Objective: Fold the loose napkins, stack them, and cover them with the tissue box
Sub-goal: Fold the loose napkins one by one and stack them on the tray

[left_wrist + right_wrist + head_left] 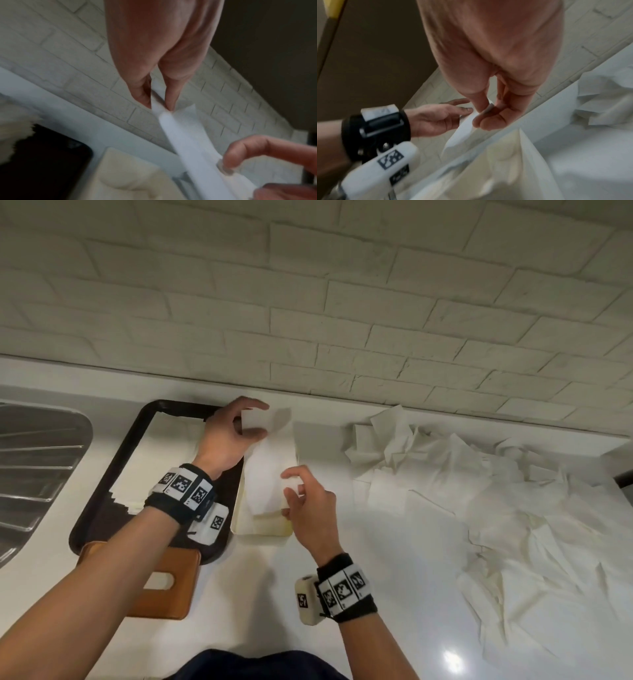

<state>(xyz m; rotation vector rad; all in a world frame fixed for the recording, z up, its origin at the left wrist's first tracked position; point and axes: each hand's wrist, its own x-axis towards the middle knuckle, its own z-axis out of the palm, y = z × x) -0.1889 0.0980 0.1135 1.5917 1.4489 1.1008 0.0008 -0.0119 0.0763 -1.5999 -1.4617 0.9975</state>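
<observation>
A white napkin (269, 470) hangs folded into a long strip between my two hands above a cream tray (260, 530). My left hand (236, 433) pinches its far end (157, 106) near the wall. The near end (485, 110) is pinched by my right hand (301, 491). More folded napkins (267, 517) lie in the cream tray under the strip. A big heap of loose napkins (479, 501) covers the counter to the right. The brown tissue box cover (164, 583) lies near the counter's front, partly under my left forearm.
A black tray (102, 491) with white sheets on it sits left of the cream tray. A metal sink drainer (34, 467) is at the far left. The white brick wall (342, 302) runs along the back of the white counter (394, 594).
</observation>
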